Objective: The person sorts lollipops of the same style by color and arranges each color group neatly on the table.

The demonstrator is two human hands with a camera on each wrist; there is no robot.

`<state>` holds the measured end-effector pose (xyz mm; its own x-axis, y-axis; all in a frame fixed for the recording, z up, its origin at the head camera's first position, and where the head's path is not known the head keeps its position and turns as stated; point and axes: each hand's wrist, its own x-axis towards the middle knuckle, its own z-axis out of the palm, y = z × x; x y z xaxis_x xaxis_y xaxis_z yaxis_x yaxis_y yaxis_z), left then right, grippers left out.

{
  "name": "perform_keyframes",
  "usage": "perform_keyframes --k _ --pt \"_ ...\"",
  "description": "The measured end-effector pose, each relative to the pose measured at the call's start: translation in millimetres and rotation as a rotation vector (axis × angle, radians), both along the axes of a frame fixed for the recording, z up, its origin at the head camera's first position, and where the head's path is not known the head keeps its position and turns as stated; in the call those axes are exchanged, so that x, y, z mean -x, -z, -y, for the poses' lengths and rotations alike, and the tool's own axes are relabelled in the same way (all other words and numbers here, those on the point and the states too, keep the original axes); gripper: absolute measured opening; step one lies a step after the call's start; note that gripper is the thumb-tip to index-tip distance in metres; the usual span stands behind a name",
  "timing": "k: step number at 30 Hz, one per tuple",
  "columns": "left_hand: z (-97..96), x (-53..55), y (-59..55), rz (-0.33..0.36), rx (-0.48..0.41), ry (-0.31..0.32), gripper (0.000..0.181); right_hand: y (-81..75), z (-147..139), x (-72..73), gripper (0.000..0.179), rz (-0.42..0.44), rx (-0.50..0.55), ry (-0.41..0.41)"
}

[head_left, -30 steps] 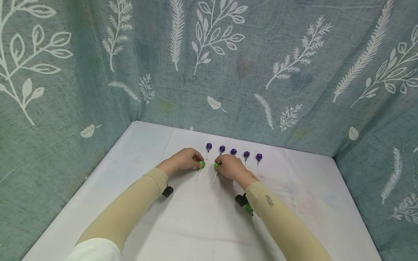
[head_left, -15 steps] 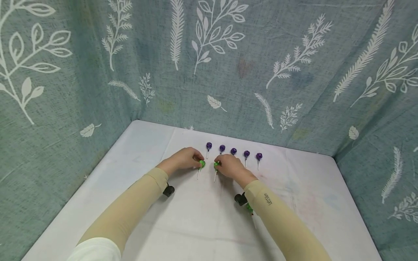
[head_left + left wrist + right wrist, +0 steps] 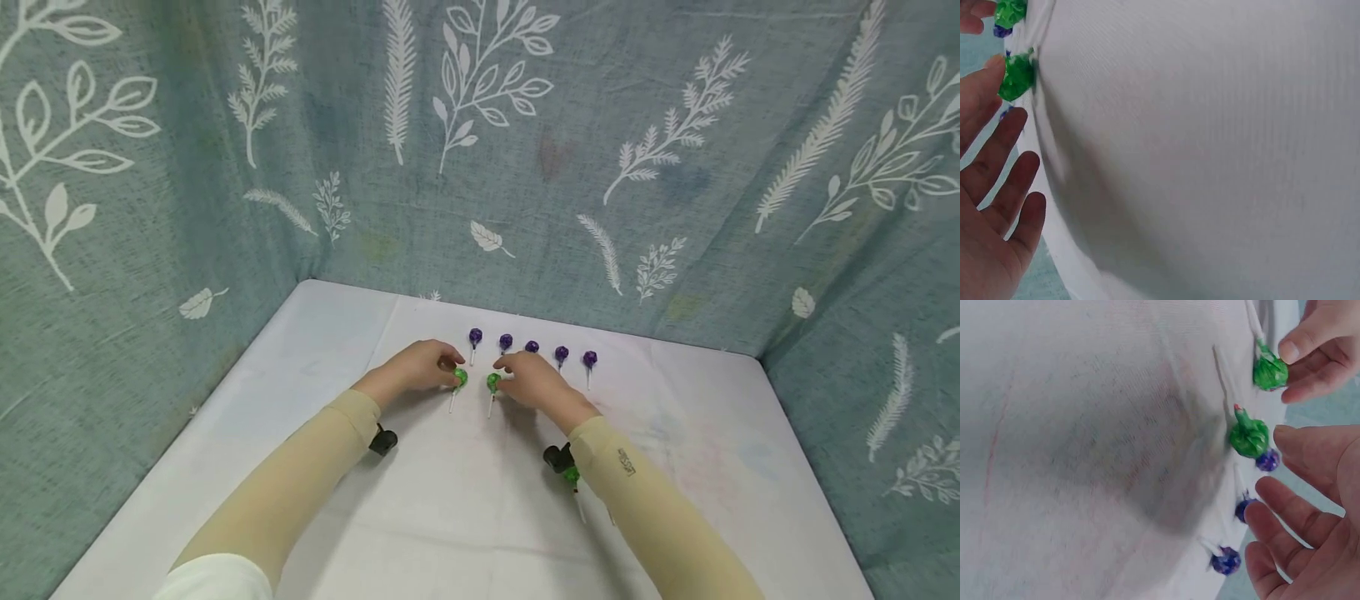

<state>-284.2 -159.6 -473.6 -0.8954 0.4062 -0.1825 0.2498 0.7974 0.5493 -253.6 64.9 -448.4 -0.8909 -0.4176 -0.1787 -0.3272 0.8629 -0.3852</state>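
Two green-wrapped lollipops lie side by side on the white cloth in the head view, sticks toward the person. At the left green lollipop (image 3: 460, 378) is my left hand (image 3: 422, 367); its thumb rests at the candy and its other fingers are spread apart in the left wrist view. My right hand (image 3: 534, 380) is beside the right green lollipop (image 3: 493, 382). In the right wrist view, its thumb and fingers stand apart, with a small gap between thumb and candy (image 3: 1249, 439). Behind them is a row of several purple lollipops (image 3: 476, 337), partly hidden by the right hand.
Another green lollipop (image 3: 572, 477) lies under the right forearm, partly covered by the wrist camera (image 3: 558, 457). A further white stick shows by that sleeve. The white-covered table (image 3: 435, 517) meets a patterned green-blue curtain (image 3: 540, 250) at the back and sides.
Both hands' fingers have loosened and parted around the two green lollipops, which stay lying in place. The head view has shifted slightly.
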Motion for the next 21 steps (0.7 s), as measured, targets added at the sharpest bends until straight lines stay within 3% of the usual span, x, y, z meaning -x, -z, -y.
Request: perform_keyframes --k 4,12,21 --pt "-4.7 -5.6 -7.2 -0.003 -0.014 0.006 0.039 -7.5 -12 -7.5 0.039 -0.026 0.032 -0.034" --pt "-25.9 -21.3 -25.7 -0.056 -0.053 0.116 0.044 -17.8 -43 -23.4 0.039 -0.069 0.1 -0.087" --pt "-54.5 -36.4 -31.1 -0.079 -0.098 0.188 0.041 -20.0 -77 -44.4 0.035 -0.106 0.102 -0.096"
